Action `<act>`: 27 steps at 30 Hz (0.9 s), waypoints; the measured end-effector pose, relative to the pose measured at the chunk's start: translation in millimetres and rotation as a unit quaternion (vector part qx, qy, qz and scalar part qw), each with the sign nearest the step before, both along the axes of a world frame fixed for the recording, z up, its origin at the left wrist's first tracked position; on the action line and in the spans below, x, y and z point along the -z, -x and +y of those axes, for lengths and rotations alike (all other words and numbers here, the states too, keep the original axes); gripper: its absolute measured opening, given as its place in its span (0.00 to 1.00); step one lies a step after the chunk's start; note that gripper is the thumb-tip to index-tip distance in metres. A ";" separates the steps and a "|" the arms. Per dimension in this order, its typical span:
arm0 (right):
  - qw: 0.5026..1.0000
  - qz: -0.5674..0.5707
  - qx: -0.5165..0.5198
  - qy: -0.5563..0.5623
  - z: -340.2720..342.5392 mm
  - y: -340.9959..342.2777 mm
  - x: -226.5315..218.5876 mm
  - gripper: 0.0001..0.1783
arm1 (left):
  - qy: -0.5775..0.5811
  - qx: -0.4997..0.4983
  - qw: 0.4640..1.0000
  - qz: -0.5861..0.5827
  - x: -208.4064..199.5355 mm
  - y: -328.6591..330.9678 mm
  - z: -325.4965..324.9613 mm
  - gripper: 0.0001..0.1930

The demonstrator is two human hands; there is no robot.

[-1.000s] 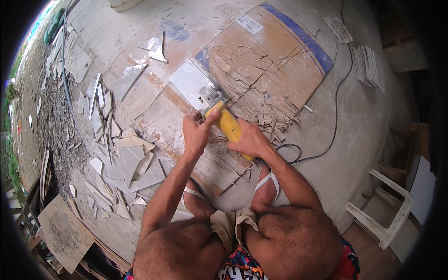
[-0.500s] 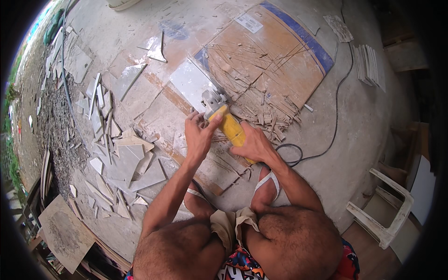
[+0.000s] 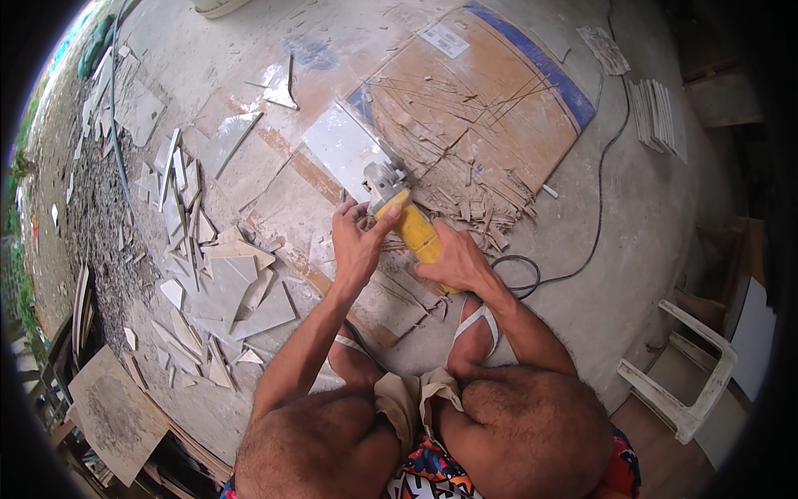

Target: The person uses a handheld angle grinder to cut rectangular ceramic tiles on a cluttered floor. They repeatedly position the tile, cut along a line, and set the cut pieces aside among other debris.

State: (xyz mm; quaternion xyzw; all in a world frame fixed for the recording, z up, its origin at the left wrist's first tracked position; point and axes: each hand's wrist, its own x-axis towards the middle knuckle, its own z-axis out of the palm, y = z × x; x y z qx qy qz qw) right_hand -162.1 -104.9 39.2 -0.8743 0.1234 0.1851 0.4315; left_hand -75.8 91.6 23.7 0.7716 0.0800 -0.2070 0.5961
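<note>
An angle grinder (image 3: 418,236) with a yellow body and grey metal head is in both my hands, its head tilted up and to the left. My right hand (image 3: 455,258) wraps the rear of the body. Up front, my left hand (image 3: 362,239) grips near the head, thumb lying on the yellow casing and fingers curled at its left side. Beneath the grinder's head lies a pale rectangular tile (image 3: 339,150), partly covered by the tool. The cutting disc is mostly hidden.
Broken tile pieces (image 3: 237,287) are heaped at the left. Dusty cardboard (image 3: 490,83) with thin offcuts lies ahead. A black cord (image 3: 600,224) loops along the right. Stacked tiles (image 3: 655,116) stand far right, and a worn white plastic frame (image 3: 719,366) sits near right.
The grinder and both hands have shifted very slightly to the right. The tile and the pieces around it have stayed in place.
</note>
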 end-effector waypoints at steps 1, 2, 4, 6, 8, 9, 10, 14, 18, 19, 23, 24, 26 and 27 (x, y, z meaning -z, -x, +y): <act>1.000 0.005 -0.001 0.007 0.1 -0.1 0.0 0.33 | -0.002 0.007 1.000 -0.002 0.4 -0.7 0.5 0.58; 1.000 0.005 -0.001 0.001 0.0 -0.5 0.0 0.33 | -0.005 0.014 1.000 -0.004 0.9 -2.2 1.1 0.57; 1.000 0.017 -0.001 0.003 0.0 -1.7 -0.6 0.33 | -0.010 0.021 1.000 -0.005 2.4 -4.9 2.4 0.57; 1.000 0.011 -0.005 0.004 0.6 -5.5 -0.9 0.33 | -0.018 0.021 1.000 -0.006 4.6 -7.1 3.8 0.58; 1.000 0.014 -0.008 0.001 0.3 -8.5 -2.4 0.33 | -0.028 0.044 0.998 -0.030 7.4 -10.2 5.9 0.44; 1.000 0.020 -0.008 -0.005 -0.4 -9.0 -3.7 0.34 | -0.026 0.043 0.998 -0.040 9.1 -10.1 5.6 0.40; 1.000 0.027 -0.010 -0.008 -0.4 -9.6 -4.9 0.34 | -0.025 0.042 0.998 -0.051 10.5 -10.1 5.3 0.36; 1.000 0.018 -0.002 -0.021 1.8 -11.1 -8.5 0.34 | 0.019 0.008 0.999 -0.049 8.6 -10.4 1.7 0.30; 1.000 0.017 -0.007 -0.020 1.9 -15.0 -7.4 0.34 | 0.099 0.028 0.994 0.026 -9.3 -16.9 5.3 0.35; 1.000 0.018 -0.008 -0.020 1.5 -15.0 -6.8 0.34 | 0.076 0.033 0.996 0.028 -13.6 -17.4 5.2 0.32; 1.000 0.019 -0.003 -0.003 -0.4 -14.4 -3.2 0.35 | 0.015 0.054 0.998 0.029 -19.4 -16.5 5.5 0.28; 1.000 0.023 -0.004 -0.004 -1.6 -13.4 -2.7 0.35 | 0.006 0.050 0.998 0.022 -17.3 -15.7 4.9 0.29; 1.000 0.028 -0.006 -0.006 -2.8 -11.3 -2.0 0.35 | -0.002 0.029 1.000 0.004 -10.4 -14.0 2.5 0.29; 1.000 0.029 -0.007 -0.007 -3.1 -11.4 -1.6 0.35 | -0.010 0.007 1.000 0.022 -7.5 -13.3 2.3 0.31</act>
